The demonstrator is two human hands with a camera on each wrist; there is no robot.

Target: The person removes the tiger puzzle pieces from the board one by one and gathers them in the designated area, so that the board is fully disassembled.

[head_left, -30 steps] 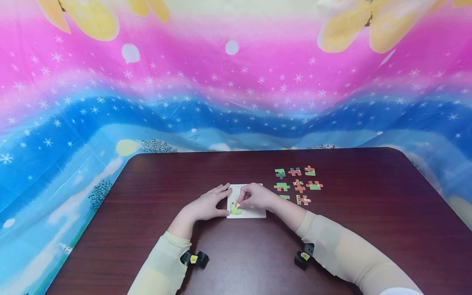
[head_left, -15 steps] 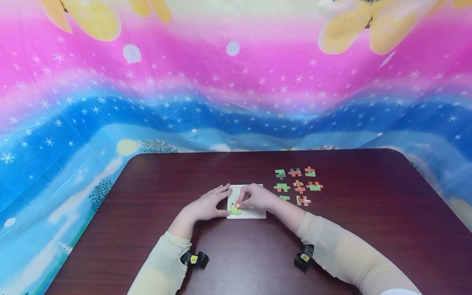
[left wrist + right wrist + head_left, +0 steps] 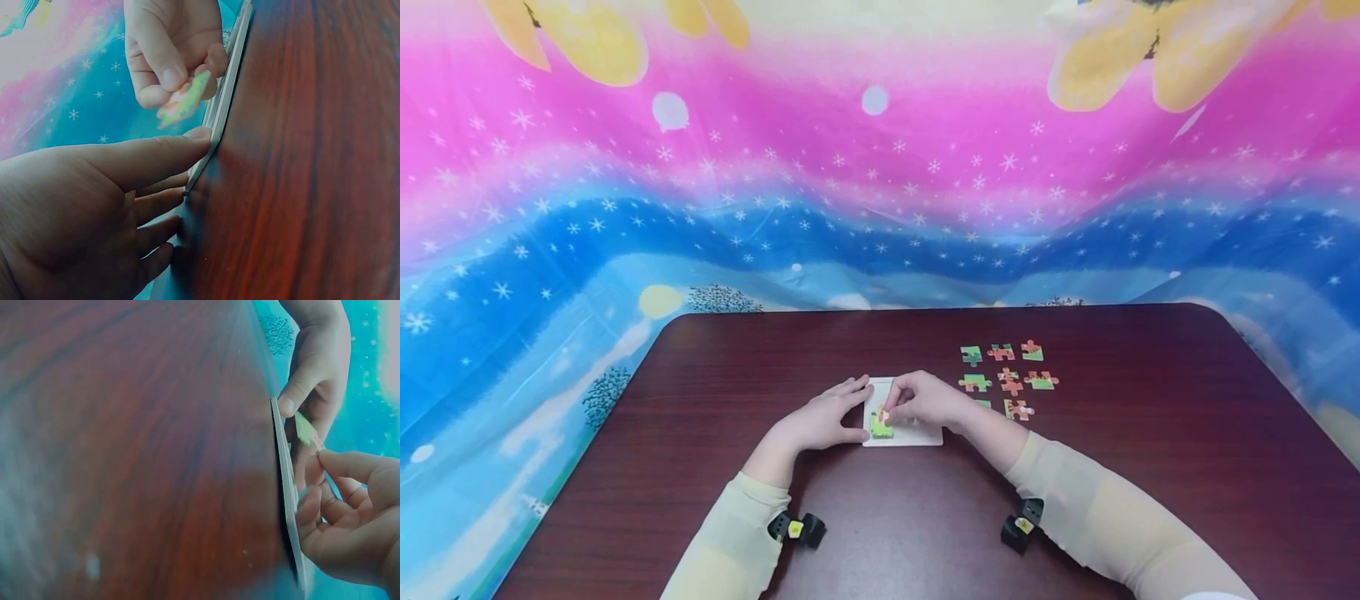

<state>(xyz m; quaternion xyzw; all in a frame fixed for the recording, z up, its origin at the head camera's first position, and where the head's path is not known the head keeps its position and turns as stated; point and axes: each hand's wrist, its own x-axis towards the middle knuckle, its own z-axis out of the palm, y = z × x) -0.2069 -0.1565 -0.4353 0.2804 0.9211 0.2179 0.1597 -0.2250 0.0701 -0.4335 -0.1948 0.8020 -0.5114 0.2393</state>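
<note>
My right hand (image 3: pixel 925 398) pinches a green and orange puzzle piece (image 3: pixel 881 427) between thumb and forefinger. The piece is over the near left part of a white puzzle tray (image 3: pixel 917 432). In the left wrist view the puzzle piece (image 3: pixel 185 103) is tilted and stands clear of the tray's edge (image 3: pixel 219 119). My left hand (image 3: pixel 822 417) lies along the tray's left side. Its thumb (image 3: pixel 169 150) touches the near corner, and its other fingers reach up the side with a slight bend. The right wrist view has both the right hand (image 3: pixel 356 512) and the held piece (image 3: pixel 304 430).
Several loose puzzle pieces (image 3: pixel 1010 381) lie in rough rows on the dark wooden table (image 3: pixel 1120 400), right of the tray. One green piece (image 3: pixel 982 403) is partly hidden behind my right wrist. A patterned cloth (image 3: pixel 880 192) hangs behind the table.
The held puzzle piece has turned slightly and sits a bit squarer to the tray. Both hands stay almost where they were; the loose pieces have not moved.
</note>
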